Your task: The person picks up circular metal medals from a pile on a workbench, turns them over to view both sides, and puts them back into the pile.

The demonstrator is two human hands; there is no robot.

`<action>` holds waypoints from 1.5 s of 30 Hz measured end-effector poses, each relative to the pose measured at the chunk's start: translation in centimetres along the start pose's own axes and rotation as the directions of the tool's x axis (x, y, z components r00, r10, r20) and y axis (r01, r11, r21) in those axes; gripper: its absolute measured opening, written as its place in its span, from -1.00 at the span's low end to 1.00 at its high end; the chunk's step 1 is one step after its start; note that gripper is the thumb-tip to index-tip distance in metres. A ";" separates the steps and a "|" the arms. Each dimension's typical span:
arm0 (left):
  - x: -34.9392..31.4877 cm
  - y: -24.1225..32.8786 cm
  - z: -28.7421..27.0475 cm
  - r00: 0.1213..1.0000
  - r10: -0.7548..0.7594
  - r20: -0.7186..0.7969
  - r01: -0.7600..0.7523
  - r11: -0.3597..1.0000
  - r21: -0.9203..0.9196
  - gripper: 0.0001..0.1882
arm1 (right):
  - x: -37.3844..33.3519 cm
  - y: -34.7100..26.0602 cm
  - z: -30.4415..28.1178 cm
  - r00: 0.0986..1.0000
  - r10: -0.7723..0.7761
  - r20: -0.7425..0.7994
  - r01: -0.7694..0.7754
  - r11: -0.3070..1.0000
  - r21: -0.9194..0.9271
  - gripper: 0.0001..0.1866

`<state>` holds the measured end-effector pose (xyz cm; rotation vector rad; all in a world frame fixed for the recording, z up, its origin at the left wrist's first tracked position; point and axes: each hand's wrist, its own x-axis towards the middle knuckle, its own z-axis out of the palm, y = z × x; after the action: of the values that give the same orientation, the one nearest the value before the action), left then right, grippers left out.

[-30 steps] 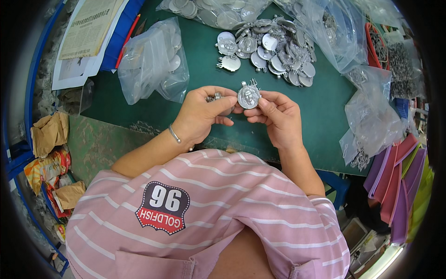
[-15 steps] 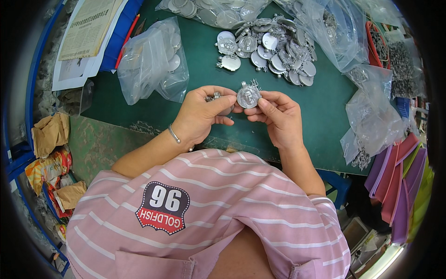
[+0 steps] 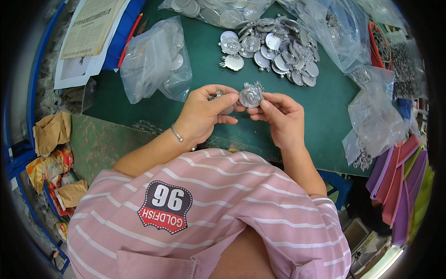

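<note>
Forearms (image 3: 148, 151) reach in from below and angle toward each other, elbows bent out, so that the two hands meet in front of the chest, above the near part of the green table (image 3: 325, 125). The left hand (image 3: 202, 109) turns inward, its wrist ringed by an open silver bangle (image 3: 177, 133); thumb and curled fingers are closed on silver pieces (image 3: 227, 110), how many being hard to tell. The tip of that thumb comes right up to the left edge of a round silver medallion (image 3: 251, 96); whether it presses there is unclear. The right hand (image 3: 284, 116), its wrist nearly straight, pinches the medallion's right edge between thumb and index finger, the other fingers folded underneath. The medallion sits between the two hands, its relief face turned up to view and thin prongs along its upper edge. Beyond the hands, a little to the right, a heap of similar discs (image 3: 288, 53) lies on the table; a clear plastic bag (image 3: 151, 67) rests ahead of the left hand.
</note>
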<state>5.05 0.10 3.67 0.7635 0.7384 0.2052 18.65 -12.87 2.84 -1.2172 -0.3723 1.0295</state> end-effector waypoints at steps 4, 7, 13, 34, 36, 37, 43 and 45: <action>0.0 0.0 -0.1 1.000 0.022 0.011 -0.022 1.000 -0.009 -0.76 | -0.2 0.2 -0.2 0.996 -0.078 0.041 0.081 0.994 -0.068 -0.83; 0.0 0.0 -0.1 0.999 0.027 0.020 -0.028 1.000 0.009 -0.77 | -0.3 0.4 -0.1 0.994 -0.105 0.033 0.106 0.994 -0.035 -0.83; 0.6 0.0 -0.6 0.992 -0.072 0.103 0.102 0.941 -0.322 -0.59 | -0.3 -0.5 0.9 0.710 -0.565 0.420 0.681 0.400 -0.613 -0.78; 0.2 0.5 -0.1 0.991 -0.131 0.029 0.130 0.991 0.037 -0.75 | 2.4 -1.6 -1.0 0.995 0.053 -0.089 -0.058 0.997 -0.055 -0.79; 0.2 0.4 0.2 0.993 -0.113 0.047 0.111 0.993 0.034 -0.74 | 1.9 -1.3 -0.8 0.993 0.108 -0.040 -0.107 0.994 0.011 -0.77; 0.2 0.4 0.2 0.994 -0.097 0.051 0.096 0.995 0.022 -0.74 | 1.6 -1.2 -0.4 0.991 0.131 -0.029 -0.130 0.991 0.038 -0.78; 0.1 0.4 0.1 0.997 -0.073 0.027 0.073 0.997 0.004 -0.73 | 1.0 -1.1 0.1 0.991 0.130 -0.017 -0.128 0.988 0.090 -0.80; 0.1 0.5 0.1 0.997 -0.071 0.028 0.072 0.997 -0.008 -0.72 | 0.8 -0.9 0.0 0.996 0.083 -0.037 -0.081 0.995 0.053 -0.82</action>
<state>5.22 0.41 4.04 0.7291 0.7367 0.1326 19.46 -12.17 3.42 -1.2125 -0.2662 1.0778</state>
